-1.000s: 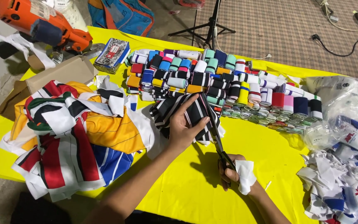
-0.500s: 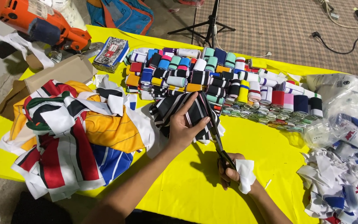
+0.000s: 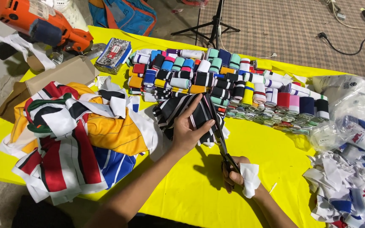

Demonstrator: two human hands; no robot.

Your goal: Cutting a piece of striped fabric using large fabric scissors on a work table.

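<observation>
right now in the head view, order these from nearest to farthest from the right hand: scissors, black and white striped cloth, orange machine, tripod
1. scissors: held in the right hand, blades pointing up.
2. black and white striped cloth: just above, pinned by the left hand.
3. tripod: top centre, on the floor beyond the yellow table.
4. orange machine: far top-left corner.

Striped knit cloth [image 3: 186, 114], metal scissors [image 3: 220, 139]

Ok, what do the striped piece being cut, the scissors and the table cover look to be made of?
Striped piece: soft knit-like fabric, matte; it drapes and folds. Scissors: dark blades, probably metal, slightly glinting. Table cover: yellow, smooth, faintly shiny, perhaps plastic sheet or coated cloth.
</observation>
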